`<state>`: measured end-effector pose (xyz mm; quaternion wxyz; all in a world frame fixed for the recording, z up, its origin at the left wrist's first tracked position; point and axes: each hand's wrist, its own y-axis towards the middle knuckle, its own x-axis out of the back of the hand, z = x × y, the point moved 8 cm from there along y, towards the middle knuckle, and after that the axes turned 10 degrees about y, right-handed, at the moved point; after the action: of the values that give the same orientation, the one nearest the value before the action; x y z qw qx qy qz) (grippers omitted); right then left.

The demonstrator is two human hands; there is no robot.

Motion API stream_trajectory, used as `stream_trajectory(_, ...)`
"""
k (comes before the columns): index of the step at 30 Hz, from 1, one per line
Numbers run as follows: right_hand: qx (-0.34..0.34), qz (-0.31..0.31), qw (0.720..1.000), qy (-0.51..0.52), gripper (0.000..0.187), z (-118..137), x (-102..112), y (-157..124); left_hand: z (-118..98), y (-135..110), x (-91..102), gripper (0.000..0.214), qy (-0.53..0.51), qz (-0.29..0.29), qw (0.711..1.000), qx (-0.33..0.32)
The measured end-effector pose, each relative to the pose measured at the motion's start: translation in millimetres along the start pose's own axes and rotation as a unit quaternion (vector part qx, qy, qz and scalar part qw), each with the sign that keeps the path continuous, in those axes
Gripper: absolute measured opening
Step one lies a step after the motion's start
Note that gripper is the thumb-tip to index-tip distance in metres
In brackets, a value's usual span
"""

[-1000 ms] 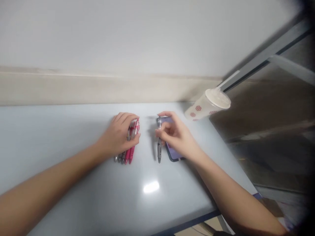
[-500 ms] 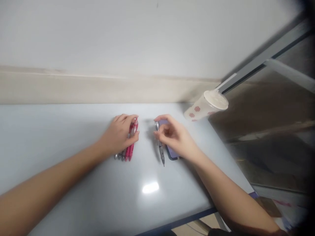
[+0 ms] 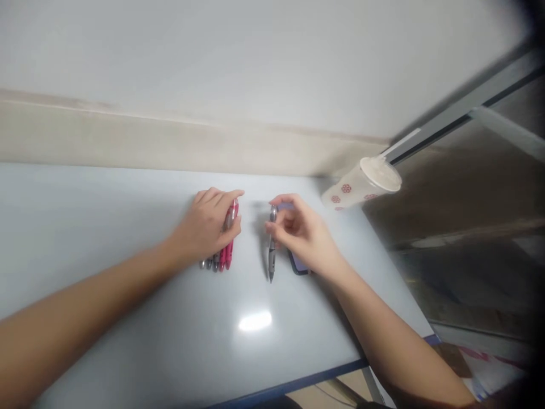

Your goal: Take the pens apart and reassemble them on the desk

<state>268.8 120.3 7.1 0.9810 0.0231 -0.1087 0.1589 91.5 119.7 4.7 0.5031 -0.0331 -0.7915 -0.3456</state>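
My left hand (image 3: 207, 226) lies over a row of several pens (image 3: 222, 254), pink and grey, side by side on the pale table (image 3: 106, 238); its fingers curl round them. My right hand (image 3: 301, 233) pinches a grey pen (image 3: 271, 245) near its upper end, the tip pointing toward me and touching or just above the table. Under my right hand lies a dark phone (image 3: 298, 264), mostly hidden.
A paper cup (image 3: 361, 185) with red flower prints and a lid stands at the table's back right corner. A beige ledge and a white wall run along the back. The table's right edge drops off beside my right forearm; the front edge is dark blue.
The grey pen in my right hand swung from slanted back to nearly straight, tip toward me. The left hand stayed on the pen row. The camera view shifted slightly.
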Motion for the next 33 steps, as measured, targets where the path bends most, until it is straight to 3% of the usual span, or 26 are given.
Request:
stream_trajectory(6, 0.002, 0.004, 1.000, -0.008, 0.032, -4.8, -2.7, 12.2, 8.8, 1.3, 7.9, 0.030, -0.069, -0.036, 0.996, 0.051)
stream_trajectory(10, 0.031, 0.018, 0.990, -0.136, 0.038, -3.5, -6.4, 23.1, 24.1, 0.3, 10.4, 0.027, -0.192, -0.072, 0.969, 0.141)
stream_trajectory(13, 0.083, 0.048, 0.957, -0.274, 0.031, -2.9, -12.6, 26.9, 32.6, -0.1, 8.5, 0.023, -0.272, -0.084, 0.937, 0.201)
stream_trajectory(16, 0.140, 0.057, 0.910, -0.385, 0.022, -2.5, -17.3, 26.5, 33.5, 2.9, 6.0, 0.020, -0.335, -0.079, 0.914, 0.217)
stream_trajectory(20, 0.157, 0.058, 0.886, -0.433, 0.027, -2.3, -16.5, 23.5, 34.2, 7.5, 6.6, 0.023, -0.377, -0.085, 0.897, 0.214)
stream_trajectory(23, 0.169, 0.032, 0.895, -0.412, 0.026, 6.3, -7.7, 17.3, 37.5, 8.8, 4.9, 0.030, -0.403, -0.077, 0.884, 0.225)
stream_trajectory(29, 0.152, -0.028, 0.946, -0.284, 0.026, 30.2, 10.7, -0.9, 34.1, 8.2, 9.0, 0.023, -0.443, -0.059, 0.858, 0.253)
stream_trajectory(33, 0.068, 0.072, 0.972, -0.213, 0.043, 24.4, -4.2, -9.0, 20.2, 7.5, 13.3, 0.027, -0.457, -0.045, 0.854, 0.247)
